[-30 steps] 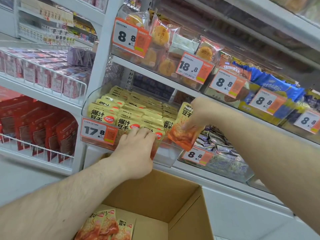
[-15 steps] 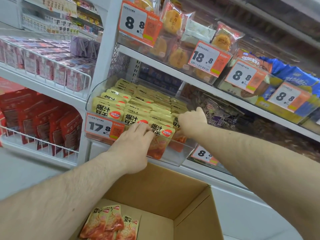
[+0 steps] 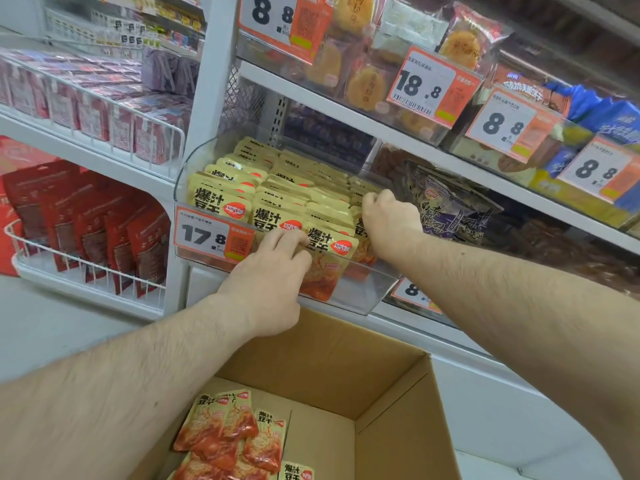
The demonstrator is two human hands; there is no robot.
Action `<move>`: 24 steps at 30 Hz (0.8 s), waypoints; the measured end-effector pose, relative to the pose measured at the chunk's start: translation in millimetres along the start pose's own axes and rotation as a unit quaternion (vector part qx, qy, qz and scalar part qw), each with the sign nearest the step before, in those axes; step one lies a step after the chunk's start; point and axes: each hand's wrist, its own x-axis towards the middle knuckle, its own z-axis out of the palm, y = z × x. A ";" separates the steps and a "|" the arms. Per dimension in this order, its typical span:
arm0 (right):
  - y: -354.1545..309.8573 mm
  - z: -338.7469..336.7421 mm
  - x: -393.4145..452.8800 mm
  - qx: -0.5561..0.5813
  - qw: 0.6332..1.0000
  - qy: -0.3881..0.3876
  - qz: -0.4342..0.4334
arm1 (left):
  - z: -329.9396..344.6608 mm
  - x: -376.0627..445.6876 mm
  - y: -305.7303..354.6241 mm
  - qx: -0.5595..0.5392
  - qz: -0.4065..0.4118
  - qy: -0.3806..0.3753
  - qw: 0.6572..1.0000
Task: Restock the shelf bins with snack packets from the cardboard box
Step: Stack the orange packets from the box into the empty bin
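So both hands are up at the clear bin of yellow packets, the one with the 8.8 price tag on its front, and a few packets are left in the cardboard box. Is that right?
Not quite. The price tag on the front of that clear bin reads 17.8, as the head view shows; the 8.8 tags hang on other bins. The rest holds: the left hand and right hand are at the yellow packets, and a few packets lie in the cardboard box.

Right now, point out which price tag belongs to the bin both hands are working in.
The 17.8 tag, clipped to the front of the clear bin of yellow packets. The others, marked 8.8 and 18.8, hang on other bins.
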 end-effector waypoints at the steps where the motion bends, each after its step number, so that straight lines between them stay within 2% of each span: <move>1: -0.2 0.7 1.6 -0.006 1.000 -0.005 0.007 | -0.3 -0.3 0.0 0.000 0.000 -0.001 1.000; 8: -4.9 8.8 7.8 -0.037 0.998 -0.036 0.040 | 0.2 0.0 1.2 0.023 0.002 -0.002 1.000; 16: 6.5 -3.1 -11.0 0.070 0.996 0.015 0.054 | 6.1 -4.3 12.4 0.053 0.006 -0.004 0.999; 18: 9.9 -9.5 -28.5 0.111 0.989 0.072 0.062 | 6.9 -6.3 16.5 0.033 0.024 -0.006 0.999; 20: 6.6 -8.1 -53.1 0.176 0.965 0.185 0.060 | 10.6 -10.9 18.9 0.010 0.037 -0.055 0.998; 22: -8.0 -0.4 -87.3 0.258 0.917 0.302 0.020 | 19.3 -16.6 19.3 0.005 0.041 -0.156 0.987; 24: -33.3 16.1 -125.0 0.342 0.879 0.333 -0.019 | 31.7 -24.5 18.3 0.057 0.054 -0.267 0.961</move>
